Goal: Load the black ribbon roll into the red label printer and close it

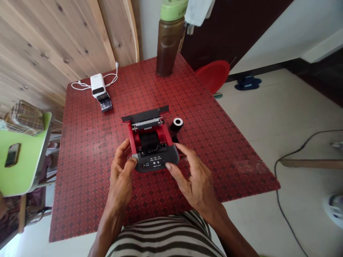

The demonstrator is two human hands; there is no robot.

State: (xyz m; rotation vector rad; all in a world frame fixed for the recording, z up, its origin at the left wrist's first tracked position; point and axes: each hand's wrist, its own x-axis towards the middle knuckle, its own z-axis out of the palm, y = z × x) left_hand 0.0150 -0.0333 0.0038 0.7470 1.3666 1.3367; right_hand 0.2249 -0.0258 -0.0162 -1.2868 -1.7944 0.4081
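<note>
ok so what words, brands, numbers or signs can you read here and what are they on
No text can be read clearly.
Control panel of the red device: white labels and icons, too small.
White device: faint mark, too small.

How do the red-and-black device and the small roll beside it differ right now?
The red-and-black device is held between the left hand and right hand; the roll is in neither. The device is larger and boxy; the roll is small and cylindrical, with a white ring at its end. Both have black parts.
</note>
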